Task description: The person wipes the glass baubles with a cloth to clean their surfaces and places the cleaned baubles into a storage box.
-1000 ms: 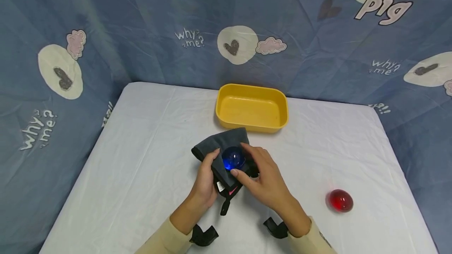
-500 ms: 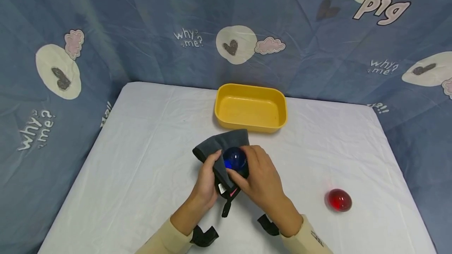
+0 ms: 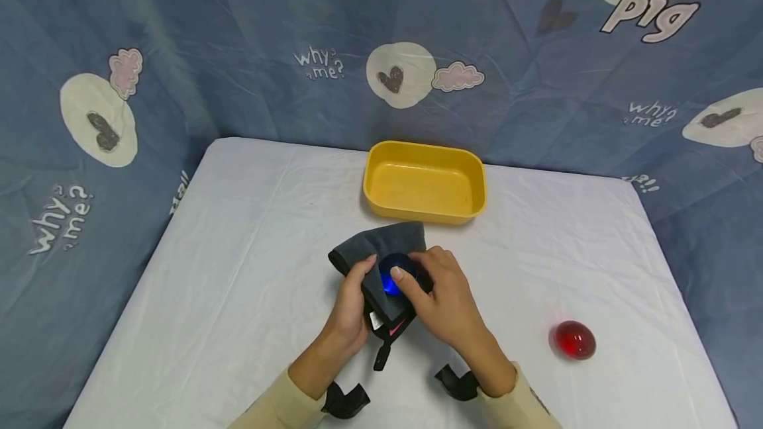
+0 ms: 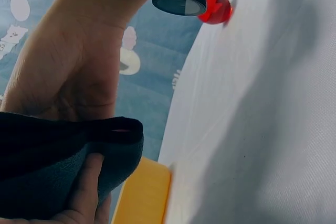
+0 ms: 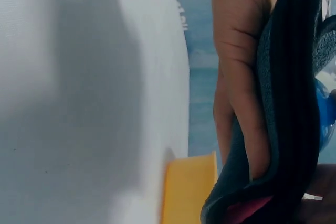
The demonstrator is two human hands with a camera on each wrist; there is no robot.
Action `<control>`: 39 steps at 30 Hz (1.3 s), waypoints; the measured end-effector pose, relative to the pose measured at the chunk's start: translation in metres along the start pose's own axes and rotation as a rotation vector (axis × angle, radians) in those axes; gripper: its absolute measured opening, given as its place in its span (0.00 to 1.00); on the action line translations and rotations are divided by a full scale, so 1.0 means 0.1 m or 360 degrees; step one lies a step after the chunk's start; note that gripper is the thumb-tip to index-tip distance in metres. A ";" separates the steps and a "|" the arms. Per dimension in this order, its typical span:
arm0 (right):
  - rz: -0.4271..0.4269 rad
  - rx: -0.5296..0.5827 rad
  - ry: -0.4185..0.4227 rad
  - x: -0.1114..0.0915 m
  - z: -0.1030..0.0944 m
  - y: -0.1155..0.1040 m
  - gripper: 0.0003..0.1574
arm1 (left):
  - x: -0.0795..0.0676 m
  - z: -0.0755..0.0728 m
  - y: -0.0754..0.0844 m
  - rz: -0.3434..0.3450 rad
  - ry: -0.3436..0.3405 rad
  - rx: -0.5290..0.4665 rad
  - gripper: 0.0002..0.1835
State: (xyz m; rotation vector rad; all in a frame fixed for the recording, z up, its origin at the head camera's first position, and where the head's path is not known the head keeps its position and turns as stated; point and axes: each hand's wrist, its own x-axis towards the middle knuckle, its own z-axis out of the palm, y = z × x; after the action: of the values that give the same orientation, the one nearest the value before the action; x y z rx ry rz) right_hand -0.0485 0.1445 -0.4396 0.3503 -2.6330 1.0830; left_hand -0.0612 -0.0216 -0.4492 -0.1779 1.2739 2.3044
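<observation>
A dark grey cloth (image 3: 387, 237) with black edging, a white tag and a hanging loop is held by my left hand (image 3: 344, 310), its thumb on top. In the right wrist view, fingers (image 5: 252, 135) support the cloth from below. On the cloth sits a clear blue ball (image 3: 390, 285). My right hand (image 3: 448, 303) grips this ball, thumb across its near upper side and fingers at its far right side. The left wrist view shows the cloth (image 4: 47, 177) from underneath, hiding the ball.
A yellow rectangular tub (image 3: 424, 213) stands at the table's back edge, just beyond the cloth. To the right lies a clear red ball (image 3: 574, 340). White cloth covers the table (image 3: 250, 270). A blue printed curtain (image 3: 280, 104) hangs behind it.
My right thumb has moved up from the ball's lower edge onto its face. The cloth and ball have shifted slightly nearer and to the right. The red ball and tub stay put.
</observation>
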 end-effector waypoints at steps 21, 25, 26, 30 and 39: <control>-0.0568 -0.0343 0.0219 -0.08 0.11 -0.01 0.43 | 0.01 -0.01 0.05 0.0028 0.0069 0.0056 0.34; -0.0475 -0.0313 0.0203 -0.05 0.11 -0.03 0.42 | 0.01 0.00 0.04 0.0035 0.0049 0.0052 0.34; -0.0444 -0.0294 0.0191 -0.04 0.11 -0.03 0.40 | 0.00 0.00 0.04 0.0042 0.0058 0.0062 0.35; -0.0312 -0.0195 0.0149 -0.02 0.09 -0.03 0.35 | 0.00 0.01 0.04 0.0046 0.0073 0.0085 0.35; -0.0074 -0.0150 0.0012 -0.05 0.08 -0.05 0.28 | -0.03 0.00 0.03 -0.0016 0.0030 0.0074 0.34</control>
State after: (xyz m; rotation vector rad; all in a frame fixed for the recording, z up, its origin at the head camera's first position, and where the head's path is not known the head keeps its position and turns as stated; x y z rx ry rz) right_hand -0.0436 0.1358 -0.4429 0.3842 -2.6445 0.9407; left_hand -0.0601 -0.0239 -0.4462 -0.1900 1.3312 2.2674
